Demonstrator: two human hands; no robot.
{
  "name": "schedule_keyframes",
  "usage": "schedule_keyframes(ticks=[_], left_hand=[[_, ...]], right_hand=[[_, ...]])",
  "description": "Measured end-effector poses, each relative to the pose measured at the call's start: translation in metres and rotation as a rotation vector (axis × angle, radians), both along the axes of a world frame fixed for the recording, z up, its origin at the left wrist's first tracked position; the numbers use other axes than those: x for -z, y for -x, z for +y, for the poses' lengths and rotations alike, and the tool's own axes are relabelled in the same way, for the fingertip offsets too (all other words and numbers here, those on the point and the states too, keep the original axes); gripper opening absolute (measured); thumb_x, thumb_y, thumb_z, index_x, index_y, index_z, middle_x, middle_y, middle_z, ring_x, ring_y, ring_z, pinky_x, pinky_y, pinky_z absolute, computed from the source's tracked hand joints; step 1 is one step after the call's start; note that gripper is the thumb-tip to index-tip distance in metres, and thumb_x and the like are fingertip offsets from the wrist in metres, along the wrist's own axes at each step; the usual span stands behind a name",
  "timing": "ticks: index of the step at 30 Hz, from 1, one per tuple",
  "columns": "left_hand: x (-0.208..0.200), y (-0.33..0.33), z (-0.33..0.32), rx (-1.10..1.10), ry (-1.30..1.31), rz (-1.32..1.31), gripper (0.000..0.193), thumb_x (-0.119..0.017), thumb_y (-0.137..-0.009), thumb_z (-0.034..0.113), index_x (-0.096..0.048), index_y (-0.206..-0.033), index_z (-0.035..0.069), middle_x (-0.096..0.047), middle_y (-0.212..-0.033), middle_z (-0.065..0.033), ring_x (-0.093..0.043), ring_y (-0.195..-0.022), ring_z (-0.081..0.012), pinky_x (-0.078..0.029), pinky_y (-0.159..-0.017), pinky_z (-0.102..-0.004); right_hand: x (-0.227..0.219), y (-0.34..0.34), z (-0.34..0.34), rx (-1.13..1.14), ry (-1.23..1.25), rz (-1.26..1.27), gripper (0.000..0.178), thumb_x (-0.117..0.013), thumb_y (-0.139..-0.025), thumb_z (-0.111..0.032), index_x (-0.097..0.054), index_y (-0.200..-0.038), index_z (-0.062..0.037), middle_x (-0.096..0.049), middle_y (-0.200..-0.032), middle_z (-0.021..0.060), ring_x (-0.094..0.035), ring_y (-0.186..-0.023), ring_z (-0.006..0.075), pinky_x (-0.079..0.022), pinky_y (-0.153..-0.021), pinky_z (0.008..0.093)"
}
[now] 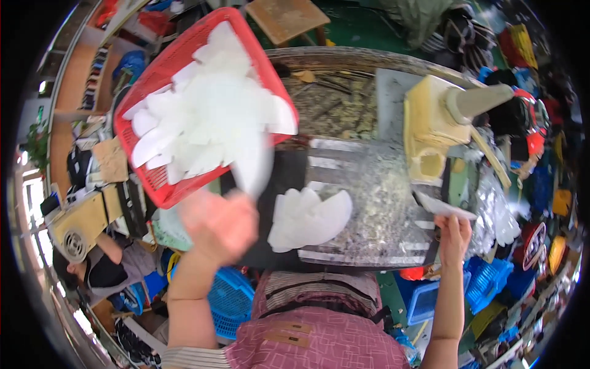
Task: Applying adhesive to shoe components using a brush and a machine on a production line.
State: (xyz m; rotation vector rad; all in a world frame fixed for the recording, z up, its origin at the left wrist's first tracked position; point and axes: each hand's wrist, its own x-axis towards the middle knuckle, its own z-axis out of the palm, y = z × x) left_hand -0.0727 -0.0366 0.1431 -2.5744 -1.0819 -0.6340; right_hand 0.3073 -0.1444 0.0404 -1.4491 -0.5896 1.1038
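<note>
In my right hand [453, 237], pinched between thumb and fingers, is a thin white curved piece [447, 208], held tilted at the table's right side. My left hand [220, 224] is blurred by motion just below the red basket. A smeared white curved piece [253, 167] reaches up from its fingers toward the basket, and the hand appears closed on its lower end. The red plastic basket [161, 195] is heaped with similar white pieces [209, 111]. Between my hands, a fanned stack of white pieces [310, 218] lies on the table.
A worn metal plate [381, 203] covers part of the table. Behind it stands a cream machine [430, 117] with a grey tapered spout. Blue baskets [230, 301] sit below the table. A wooden stool [287, 19] is beyond it. Another person [120, 264] works at the left.
</note>
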Motion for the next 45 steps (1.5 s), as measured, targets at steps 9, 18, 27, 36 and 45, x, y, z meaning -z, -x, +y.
schedule_keyframes(ticks=[9,18,27,36,45], left_hand=[[0.073,-0.038,0.033,0.045,0.352,-0.308,0.040,-0.068,-0.060,0.013,-0.052,-0.095,0.005,-0.052,-0.093,-0.0089,-0.050,-0.083,-0.0295,-0.040,-0.076,-0.0372],[0.155,-0.104,0.021,0.055,1.060,0.059,0.018,-0.061,-0.064,0.013,-0.053,-0.078,0.006,-0.054,-0.077,-0.0100,-0.053,-0.078,-0.0277,-0.043,-0.067,-0.0362],[0.163,-0.086,0.045,0.037,1.292,0.009,0.007,-0.058,-0.061,0.011,-0.058,-0.068,0.008,-0.059,-0.066,-0.0080,-0.057,-0.064,-0.0238,-0.044,-0.059,-0.0342],[0.164,-0.078,0.043,0.015,1.297,-0.034,0.008,-0.057,-0.062,0.010,-0.059,-0.070,0.007,-0.060,-0.067,-0.0089,-0.058,-0.065,-0.0233,-0.046,-0.061,-0.0330],[0.139,-0.081,0.046,-0.080,1.407,-0.302,0.009,-0.058,-0.066,0.011,-0.059,-0.071,0.004,-0.059,-0.062,-0.0082,-0.058,-0.057,-0.0176,-0.045,-0.057,-0.0279]], right_hand=[[-0.006,-0.005,0.076,-0.305,-0.111,-1.030,0.011,-0.050,-0.080,-0.008,-0.056,-0.081,0.0017,-0.059,-0.072,0.0075,-0.057,-0.067,0.0116,-0.044,-0.063,0.0228],[0.015,0.014,0.037,0.025,0.107,0.131,0.012,-0.046,-0.084,-0.013,-0.050,-0.085,-0.0020,-0.057,-0.070,0.0056,-0.053,-0.054,0.0107,-0.045,-0.051,0.0225],[0.041,0.128,0.020,-0.719,-0.151,-0.507,0.021,-0.052,-0.071,0.005,-0.060,-0.087,-0.0056,-0.061,-0.084,0.0083,-0.060,-0.075,0.0186,-0.047,-0.071,0.0283],[0.044,0.136,-0.002,-0.535,-0.013,-0.674,0.038,-0.046,-0.060,0.012,-0.061,-0.089,-0.0073,-0.060,-0.089,0.0125,-0.059,-0.082,0.0264,-0.047,-0.072,0.0315],[0.031,0.145,-0.008,-0.548,-0.253,-0.674,0.033,-0.054,-0.056,0.007,-0.057,-0.087,-0.0050,-0.060,-0.090,0.0112,-0.059,-0.073,0.0271,-0.049,-0.062,0.0330]])
